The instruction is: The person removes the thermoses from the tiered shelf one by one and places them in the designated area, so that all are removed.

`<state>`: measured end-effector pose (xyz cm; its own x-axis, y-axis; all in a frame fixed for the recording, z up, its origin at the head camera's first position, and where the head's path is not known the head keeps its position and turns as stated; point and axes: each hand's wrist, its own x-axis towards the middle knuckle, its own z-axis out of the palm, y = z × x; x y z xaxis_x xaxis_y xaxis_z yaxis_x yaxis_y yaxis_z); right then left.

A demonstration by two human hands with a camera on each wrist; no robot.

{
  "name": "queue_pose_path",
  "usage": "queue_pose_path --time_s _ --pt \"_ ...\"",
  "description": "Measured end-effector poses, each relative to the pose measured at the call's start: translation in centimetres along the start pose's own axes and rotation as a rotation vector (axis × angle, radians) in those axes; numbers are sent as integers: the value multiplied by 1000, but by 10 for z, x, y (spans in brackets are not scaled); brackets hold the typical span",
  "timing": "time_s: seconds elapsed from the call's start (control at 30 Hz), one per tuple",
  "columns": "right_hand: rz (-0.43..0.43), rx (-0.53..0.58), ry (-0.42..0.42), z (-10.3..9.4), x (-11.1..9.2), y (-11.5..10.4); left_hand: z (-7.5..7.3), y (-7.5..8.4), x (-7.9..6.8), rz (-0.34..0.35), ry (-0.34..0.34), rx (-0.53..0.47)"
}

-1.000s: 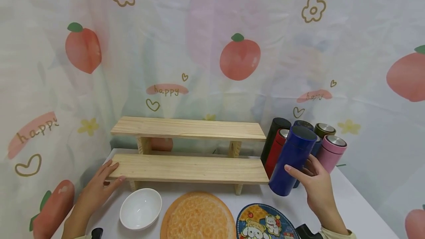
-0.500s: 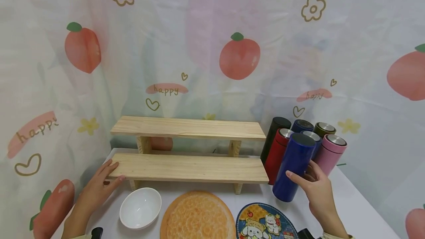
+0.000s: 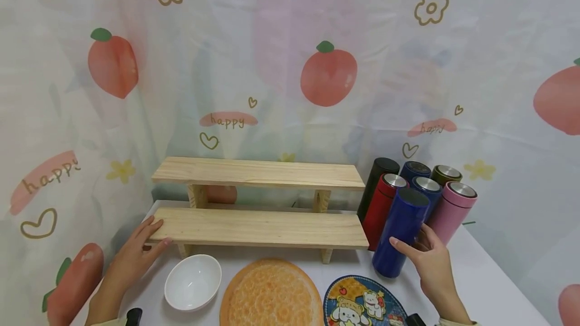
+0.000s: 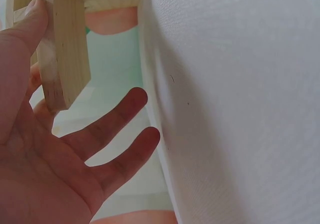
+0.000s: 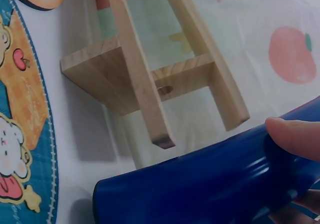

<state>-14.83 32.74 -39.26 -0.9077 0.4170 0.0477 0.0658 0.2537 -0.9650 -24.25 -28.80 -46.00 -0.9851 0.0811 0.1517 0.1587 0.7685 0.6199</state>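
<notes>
In the head view my right hand [image 3: 435,264] holds a dark blue thermos [image 3: 400,233] upright beside the right end of a two-tier wooden shelf [image 3: 260,226]. Its thumb lies across the near side, as the right wrist view also shows on the blue body [image 5: 190,184]; the other fingers are mostly hidden behind. My left hand [image 3: 133,253] grips the left end of the lower board. Seen from the left wrist, thumb and fingers take the board end [image 4: 62,49] between them, while two fingers of that hand [image 4: 55,169] stick out free.
Behind the held bottle stand several others, among them a red thermos [image 3: 384,205], a black thermos [image 3: 377,190] and a pink thermos [image 3: 453,213]. In front of the shelf lie a white bowl [image 3: 193,282], a round tan mat [image 3: 272,296] and a cartoon mat [image 3: 349,291].
The blue thermos has come down and a little toward the front in my right hand, uncovering more of the bottles behind. My left hand has stayed on the shelf.
</notes>
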Motion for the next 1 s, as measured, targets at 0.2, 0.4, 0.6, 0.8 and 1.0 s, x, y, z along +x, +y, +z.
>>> queue_pose_path --time_s 0.2,0.4,0.6,0.8,1.0 --pt "8 -7 -2 2 1 6 0 0 -1 0 5 5" --pt "7 -10 2 4 3 10 0 -2 -3 14 15 -8" --pt "12 -2 22 3 3 14 2 0 -3 20 17 -5" --pt "4 9 24 0 2 23 4 3 -1 16 2 32" --pt "-31 -24 25 2 3 30 2 9 2 12 11 89"
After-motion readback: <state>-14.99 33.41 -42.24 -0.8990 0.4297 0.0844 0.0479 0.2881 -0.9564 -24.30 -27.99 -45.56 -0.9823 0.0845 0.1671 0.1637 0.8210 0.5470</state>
